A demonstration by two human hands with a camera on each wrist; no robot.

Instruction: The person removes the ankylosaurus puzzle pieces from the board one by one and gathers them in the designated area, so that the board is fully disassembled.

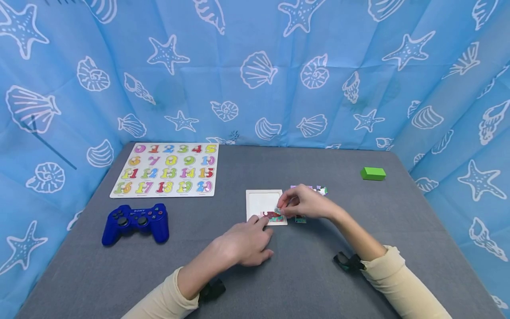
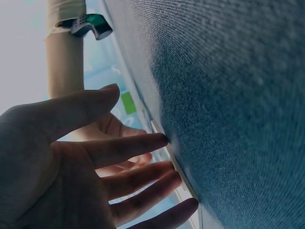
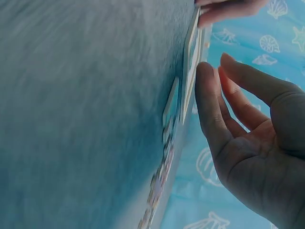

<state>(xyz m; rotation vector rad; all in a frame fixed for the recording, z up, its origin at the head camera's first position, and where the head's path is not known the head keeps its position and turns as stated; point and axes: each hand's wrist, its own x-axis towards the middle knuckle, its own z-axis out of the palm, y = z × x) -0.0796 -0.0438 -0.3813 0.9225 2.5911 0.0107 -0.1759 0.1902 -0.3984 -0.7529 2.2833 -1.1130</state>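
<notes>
A white puzzle tray (image 1: 255, 201) lies on the grey table with joined puzzle pieces (image 1: 272, 216), dark red and teal, along its near edge. My right hand (image 1: 304, 202) is over the tray's right side and pinches a small teal puzzle piece (image 1: 277, 211), mostly hidden by the fingers. In the right wrist view, the thumb and fingertips of the right hand (image 3: 252, 124) come together beside the tray (image 3: 189, 71). With fingers extended, my left hand (image 1: 249, 241) touches the tray's near-left edge and the pieces there. Its fingers (image 2: 138, 183) look spread in the left wrist view.
Loose puzzle pieces (image 1: 321, 190) lie behind the right hand, and another piece (image 1: 300, 219) sits just right of the tray. A number board (image 1: 164, 170) is at back left, a blue game controller (image 1: 136, 223) in front of it. A green block (image 1: 373, 173) stands at back right.
</notes>
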